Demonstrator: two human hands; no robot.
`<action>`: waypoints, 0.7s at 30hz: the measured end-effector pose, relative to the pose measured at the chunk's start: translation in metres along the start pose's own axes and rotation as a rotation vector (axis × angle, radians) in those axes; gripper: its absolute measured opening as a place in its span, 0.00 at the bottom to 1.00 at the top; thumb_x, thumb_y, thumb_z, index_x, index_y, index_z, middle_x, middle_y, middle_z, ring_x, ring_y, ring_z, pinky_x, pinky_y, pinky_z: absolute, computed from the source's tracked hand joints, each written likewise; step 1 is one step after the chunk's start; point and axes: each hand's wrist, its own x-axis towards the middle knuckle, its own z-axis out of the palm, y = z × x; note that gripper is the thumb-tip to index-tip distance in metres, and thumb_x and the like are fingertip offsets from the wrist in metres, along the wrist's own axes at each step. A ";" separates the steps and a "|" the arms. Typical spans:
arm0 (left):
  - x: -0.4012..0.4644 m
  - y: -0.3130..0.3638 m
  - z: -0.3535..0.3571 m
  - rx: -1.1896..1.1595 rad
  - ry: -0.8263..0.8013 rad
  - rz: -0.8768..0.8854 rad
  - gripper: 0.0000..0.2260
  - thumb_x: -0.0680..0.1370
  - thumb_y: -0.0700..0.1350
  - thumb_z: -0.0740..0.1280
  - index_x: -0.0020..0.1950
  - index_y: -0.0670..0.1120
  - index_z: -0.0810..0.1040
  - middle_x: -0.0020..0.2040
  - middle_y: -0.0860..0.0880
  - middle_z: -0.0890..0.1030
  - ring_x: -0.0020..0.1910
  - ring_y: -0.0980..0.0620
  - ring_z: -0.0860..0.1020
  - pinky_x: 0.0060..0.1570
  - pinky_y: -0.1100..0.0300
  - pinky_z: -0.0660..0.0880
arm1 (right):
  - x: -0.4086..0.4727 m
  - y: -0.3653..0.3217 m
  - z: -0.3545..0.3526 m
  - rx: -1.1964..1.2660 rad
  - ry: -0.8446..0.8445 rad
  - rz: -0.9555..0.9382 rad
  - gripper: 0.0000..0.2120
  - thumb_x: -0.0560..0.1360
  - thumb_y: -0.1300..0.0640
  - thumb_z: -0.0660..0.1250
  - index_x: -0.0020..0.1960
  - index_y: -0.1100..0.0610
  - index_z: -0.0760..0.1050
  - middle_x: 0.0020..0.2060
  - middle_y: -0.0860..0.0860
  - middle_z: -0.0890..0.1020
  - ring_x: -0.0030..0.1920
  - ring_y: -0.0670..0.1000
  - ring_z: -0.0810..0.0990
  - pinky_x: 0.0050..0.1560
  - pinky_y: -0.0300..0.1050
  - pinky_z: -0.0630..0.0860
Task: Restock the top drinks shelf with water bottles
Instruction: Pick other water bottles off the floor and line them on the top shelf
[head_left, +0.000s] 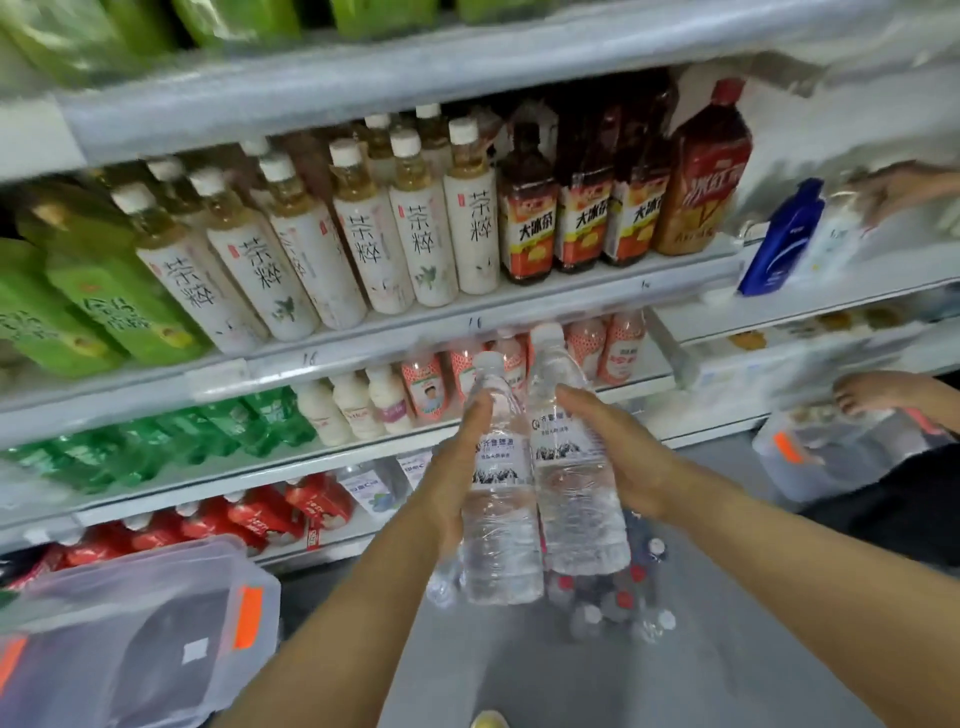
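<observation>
Two clear water bottles with white caps and white mountain labels stand side by side in front of me, held upright at mid-shelf height. My left hand (460, 462) grips the left water bottle (498, 540) from its left side. My right hand (613, 457) grips the right water bottle (576, 499) from its right side. The two bottles touch each other. The top shelf edge (363, 78) runs across the upper frame, with green packs above it, blurred.
Shelves hold green tea, white-label tea bottles (363, 228), dark iced tea bottles (582, 208), milk drinks and red cans. More bottle caps (623, 597) lie in a pack on the floor below. A clear plastic bin (156, 623) sits lower left. Another person's hands (878, 389) work at right.
</observation>
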 end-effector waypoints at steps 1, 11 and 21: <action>-0.008 0.013 0.000 -0.019 -0.004 0.018 0.45 0.60 0.81 0.64 0.75 0.65 0.65 0.78 0.53 0.63 0.78 0.45 0.59 0.75 0.36 0.54 | -0.007 -0.015 0.006 -0.003 -0.009 -0.026 0.56 0.51 0.29 0.80 0.74 0.50 0.69 0.72 0.54 0.72 0.72 0.58 0.70 0.72 0.64 0.65; -0.089 0.139 0.009 -0.013 0.007 0.305 0.25 0.68 0.71 0.65 0.47 0.53 0.87 0.50 0.40 0.86 0.47 0.42 0.85 0.40 0.51 0.82 | -0.064 -0.144 0.067 -0.154 -0.095 -0.326 0.47 0.56 0.36 0.80 0.69 0.57 0.73 0.62 0.58 0.80 0.64 0.61 0.78 0.68 0.63 0.71; -0.148 0.267 -0.017 0.040 0.077 0.560 0.35 0.66 0.72 0.66 0.60 0.46 0.83 0.54 0.39 0.85 0.53 0.37 0.83 0.56 0.39 0.79 | -0.086 -0.268 0.138 -0.237 -0.202 -0.662 0.27 0.56 0.40 0.77 0.53 0.46 0.82 0.50 0.49 0.87 0.56 0.53 0.83 0.58 0.54 0.76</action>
